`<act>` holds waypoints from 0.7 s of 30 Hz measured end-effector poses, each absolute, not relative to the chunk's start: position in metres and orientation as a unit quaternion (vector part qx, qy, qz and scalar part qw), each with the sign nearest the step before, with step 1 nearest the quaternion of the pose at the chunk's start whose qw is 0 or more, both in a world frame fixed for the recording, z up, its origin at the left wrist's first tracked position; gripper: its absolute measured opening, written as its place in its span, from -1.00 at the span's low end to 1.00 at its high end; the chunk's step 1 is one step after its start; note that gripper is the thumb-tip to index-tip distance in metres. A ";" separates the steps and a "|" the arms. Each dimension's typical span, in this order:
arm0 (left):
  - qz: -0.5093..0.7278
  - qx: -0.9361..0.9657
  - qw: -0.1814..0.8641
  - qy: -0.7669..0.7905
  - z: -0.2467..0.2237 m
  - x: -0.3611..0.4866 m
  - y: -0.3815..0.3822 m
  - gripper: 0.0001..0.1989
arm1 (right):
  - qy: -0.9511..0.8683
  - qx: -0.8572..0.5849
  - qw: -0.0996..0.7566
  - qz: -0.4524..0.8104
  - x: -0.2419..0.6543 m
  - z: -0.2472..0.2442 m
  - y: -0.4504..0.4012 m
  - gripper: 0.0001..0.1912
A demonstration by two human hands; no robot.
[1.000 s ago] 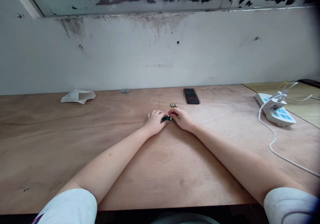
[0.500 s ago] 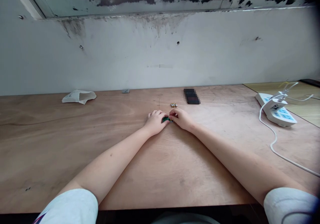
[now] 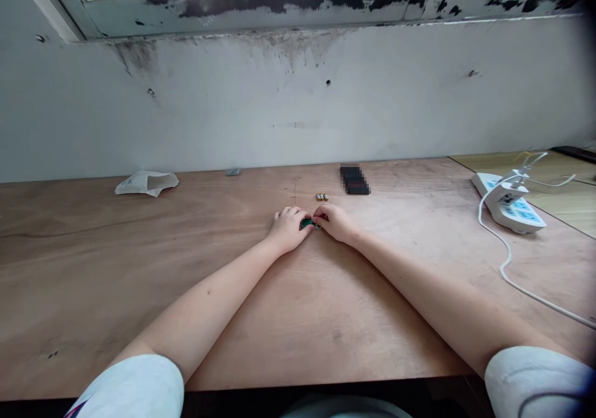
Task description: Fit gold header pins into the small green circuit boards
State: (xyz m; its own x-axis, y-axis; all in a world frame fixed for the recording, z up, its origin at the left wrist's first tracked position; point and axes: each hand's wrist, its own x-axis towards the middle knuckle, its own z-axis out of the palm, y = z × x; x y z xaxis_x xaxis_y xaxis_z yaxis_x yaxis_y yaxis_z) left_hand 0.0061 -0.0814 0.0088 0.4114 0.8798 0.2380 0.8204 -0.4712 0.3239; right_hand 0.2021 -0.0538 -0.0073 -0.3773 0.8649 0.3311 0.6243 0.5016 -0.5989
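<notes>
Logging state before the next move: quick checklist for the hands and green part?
Left hand and right hand both touching green part: ok.
Green part fully in view: not ok, the hands cover much of it.
Small cylinders apart from the hands: ok.
Cable apart from right arm: ok.
Dark object identified: cannot tell, it is pixelated.

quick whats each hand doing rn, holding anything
Left hand: closed, holding the small green object at its left end.
Right hand: closed, holding the same object at its right end.
</notes>
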 end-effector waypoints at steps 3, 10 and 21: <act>0.191 0.836 0.081 0.508 0.009 0.006 -0.081 -0.72 | -0.814 -0.453 0.308 0.192 0.202 -0.006 -0.052 -0.90; 0.191 0.832 0.091 0.513 0.009 0.005 -0.080 -0.72 | -0.804 -0.471 0.313 0.184 0.204 -0.008 -0.051 -0.89; 0.200 0.837 0.089 0.502 0.009 0.003 -0.080 -0.69 | -0.773 -0.443 0.380 0.249 0.214 -0.008 -0.056 -0.77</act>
